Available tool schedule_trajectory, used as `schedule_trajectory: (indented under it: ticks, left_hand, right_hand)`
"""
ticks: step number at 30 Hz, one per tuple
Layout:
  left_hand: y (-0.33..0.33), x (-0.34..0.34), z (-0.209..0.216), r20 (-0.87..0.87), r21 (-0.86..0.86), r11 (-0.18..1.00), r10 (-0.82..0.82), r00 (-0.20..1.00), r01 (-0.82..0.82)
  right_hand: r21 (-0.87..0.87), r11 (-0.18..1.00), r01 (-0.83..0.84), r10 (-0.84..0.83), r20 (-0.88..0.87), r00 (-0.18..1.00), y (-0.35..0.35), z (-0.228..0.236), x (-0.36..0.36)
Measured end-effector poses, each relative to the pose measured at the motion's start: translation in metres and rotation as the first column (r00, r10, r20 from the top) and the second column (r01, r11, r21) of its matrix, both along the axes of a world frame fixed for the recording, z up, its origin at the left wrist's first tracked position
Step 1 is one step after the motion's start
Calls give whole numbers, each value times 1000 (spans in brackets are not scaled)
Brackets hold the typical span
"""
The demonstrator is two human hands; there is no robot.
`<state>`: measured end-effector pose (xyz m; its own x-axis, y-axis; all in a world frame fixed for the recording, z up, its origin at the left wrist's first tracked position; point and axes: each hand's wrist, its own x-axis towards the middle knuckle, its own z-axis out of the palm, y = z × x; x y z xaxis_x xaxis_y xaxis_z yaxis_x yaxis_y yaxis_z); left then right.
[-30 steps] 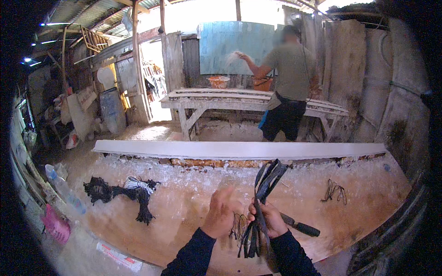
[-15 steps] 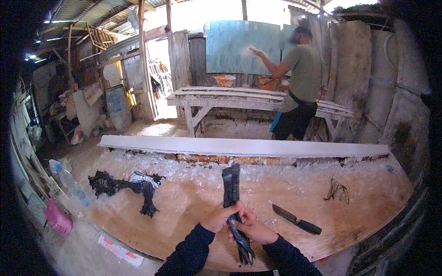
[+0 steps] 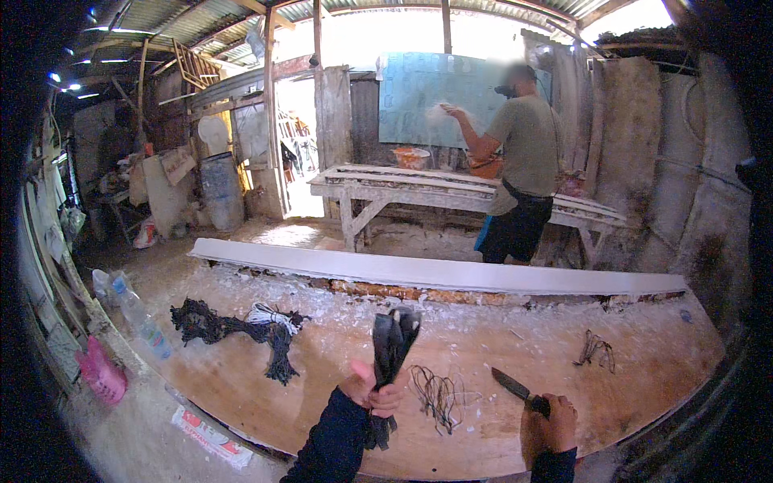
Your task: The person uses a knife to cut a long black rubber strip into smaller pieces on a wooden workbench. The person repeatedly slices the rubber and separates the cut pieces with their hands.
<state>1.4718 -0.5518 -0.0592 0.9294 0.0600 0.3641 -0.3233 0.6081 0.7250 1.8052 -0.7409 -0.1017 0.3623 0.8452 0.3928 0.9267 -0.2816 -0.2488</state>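
Note:
My left hand [image 3: 372, 390] grips a bundle of black strips [image 3: 390, 346] and holds it upright over the wooden worktable [image 3: 322, 402]. My right hand [image 3: 554, 414] is closed on the handle of a dark knife [image 3: 514, 385], whose blade lies on the board and points up-left. Between both hands lies a loose bunch of thin dark fibres [image 3: 439, 396].
A pile of black cord with a white bundle [image 3: 241, 326] lies at the table's left. A small tangle of fibres [image 3: 596, 350] lies at the right. A long white board [image 3: 435, 272] runs along the far edge. Another person [image 3: 523, 161] works at a bench behind. Plastic bottles [image 3: 133, 310] stand at the left.
My right hand has let go of the strip bundle and moved right onto the knife. My left hand alone now holds the bundle upright.

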Motion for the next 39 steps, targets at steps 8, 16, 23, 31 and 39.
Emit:
schedule_trajectory:
  ticks: [8, 16, 23, 31, 39]
  left_hand:
    - [-60, -4, 23, -358, 184, 883, 469, 807, -432]
    - [-118, -43, 44, -449, 501, 639, 768, 457, -583]
    - [-137, -47, 48, -361, 637, 523, 851, 380, -566]
    - [-140, -40, 38, -321, 798, 422, 902, 289, -430]
    - [-141, -35, 36, -228, 835, 320, 941, 248, -447]
  right_hand:
    - [39, 978, -207, 179, -671, 720, -20, 22, -25]
    - [375, 832, -408, 514, -799, 313, -63, 81, -115]
    - [306, 818, -487, 504, -789, 351, -60, 97, -129]
    - [204, 855, -477, 484, -647, 590, -67, 93, -122]
    - [199, 867, -457, 474, -611, 634, -71, 99, -119]
